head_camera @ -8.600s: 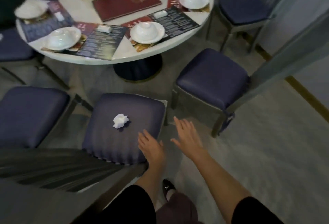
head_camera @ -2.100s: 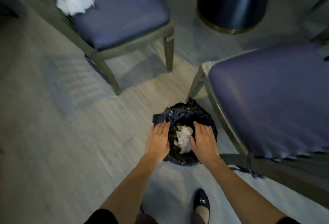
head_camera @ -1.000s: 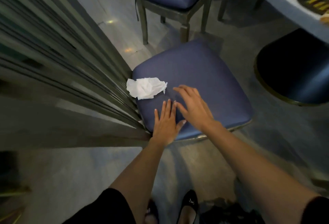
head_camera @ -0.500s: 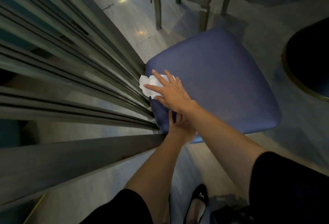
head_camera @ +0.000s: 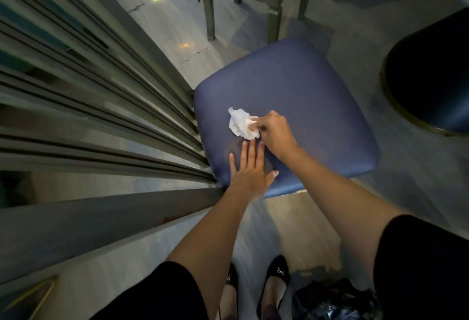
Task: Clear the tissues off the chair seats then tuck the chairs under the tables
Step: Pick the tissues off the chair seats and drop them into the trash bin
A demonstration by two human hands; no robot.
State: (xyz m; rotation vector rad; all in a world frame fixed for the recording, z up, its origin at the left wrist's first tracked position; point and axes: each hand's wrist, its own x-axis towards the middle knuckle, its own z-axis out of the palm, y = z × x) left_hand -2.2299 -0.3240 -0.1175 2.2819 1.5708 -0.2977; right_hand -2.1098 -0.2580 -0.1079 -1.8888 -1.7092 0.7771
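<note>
Pinching the crumpled tissue [head_camera: 239, 122] in the curled fingers of the right hand [head_camera: 274, 131], low over the chair seat [head_camera: 304, 91], toward the seat's backrest side; not telling whether the paper is touching the seat. Resting the left hand [head_camera: 250, 167] flat on the seat's near corner, fingers straight, holding nothing. Working through the clearing step, judging by the tissue being gathered but not yet carried off the seat. Next, probably lifting it clear and bringing it back past the seat's near edge to the black bin bag [head_camera: 332, 299], keeping the pinch firm against the light paper slipping. Leaving the tucking toward the table base [head_camera: 431, 70], beyond the seat's right side, for afterwards.
</note>
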